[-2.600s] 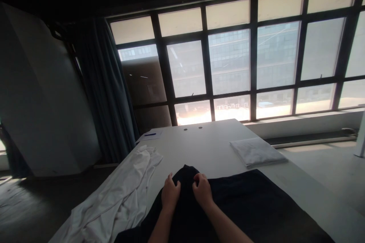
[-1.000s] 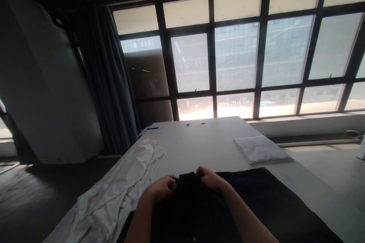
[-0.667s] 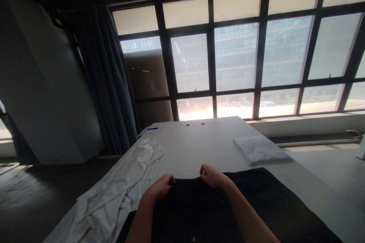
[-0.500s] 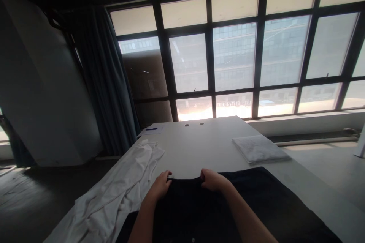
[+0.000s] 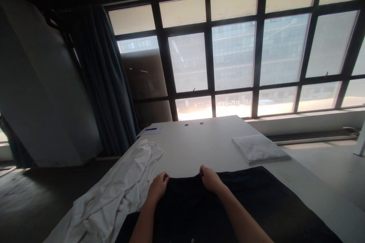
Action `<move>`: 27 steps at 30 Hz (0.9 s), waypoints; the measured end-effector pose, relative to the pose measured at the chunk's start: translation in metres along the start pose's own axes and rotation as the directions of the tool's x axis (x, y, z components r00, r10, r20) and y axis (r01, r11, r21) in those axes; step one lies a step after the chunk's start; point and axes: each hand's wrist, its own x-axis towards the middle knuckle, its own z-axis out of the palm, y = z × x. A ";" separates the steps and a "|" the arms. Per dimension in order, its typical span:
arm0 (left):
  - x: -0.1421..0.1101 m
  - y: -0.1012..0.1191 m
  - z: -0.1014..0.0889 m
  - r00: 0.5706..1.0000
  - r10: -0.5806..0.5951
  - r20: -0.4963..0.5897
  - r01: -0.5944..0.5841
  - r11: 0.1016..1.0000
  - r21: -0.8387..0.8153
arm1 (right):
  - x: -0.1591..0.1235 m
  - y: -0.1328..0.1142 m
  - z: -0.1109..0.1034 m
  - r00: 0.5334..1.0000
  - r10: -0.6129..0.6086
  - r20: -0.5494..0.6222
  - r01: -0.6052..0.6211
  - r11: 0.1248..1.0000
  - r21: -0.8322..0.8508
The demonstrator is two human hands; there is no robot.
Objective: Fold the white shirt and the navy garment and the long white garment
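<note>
A dark, nearly black garment [image 5: 188, 209] lies spread over the near part of the white table [image 5: 185, 148]; its exact kind is hard to make out. My left hand [image 5: 158, 187] pinches its far edge at the left. Farther right along the same edge, my right hand [image 5: 210, 178] is closed on the cloth too. Between the two hands the edge runs almost straight, dipping slightly. Small light spots, perhaps buttons, show near the bottom of the view.
Crumpled white cloth [image 5: 114, 193] covers the table's left side. A folded white cloth [image 5: 260, 148] lies on the right. A pen [image 5: 151, 129] rests on paper at the far left corner. Beyond stand a dark curtain [image 5: 105, 72] and large windows.
My left hand has shifted slightly left and its fingers have closed on the cloth edge. The right hand has risen a little. The edge between them looks tauter.
</note>
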 end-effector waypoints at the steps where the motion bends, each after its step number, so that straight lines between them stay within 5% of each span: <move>1: 0.000 0.000 0.000 1.000 -0.009 0.000 0.009 1.000 0.000 | 0.000 0.000 0.002 1.000 0.004 -0.008 -0.004 1.000 0.002; 11: -0.008 0.011 -0.013 0.999 -0.035 0.007 0.035 0.998 0.048 | 0.005 0.001 0.006 0.999 -0.034 -0.014 0.035 0.997 0.069; 16: -0.015 0.041 -0.024 0.990 0.112 0.082 -0.114 0.993 0.014 | 0.004 0.001 0.007 0.997 -0.074 0.030 0.072 0.996 0.044; 21: -0.032 0.076 -0.009 0.914 0.260 0.311 -0.245 0.966 -0.086 | -0.004 -0.003 0.004 0.993 -0.043 0.113 0.047 0.998 -0.031; 27: -0.045 0.098 0.016 0.791 0.151 0.592 -0.237 0.969 0.070 | -0.014 -0.020 0.002 0.986 0.037 0.160 -0.027 0.997 -0.067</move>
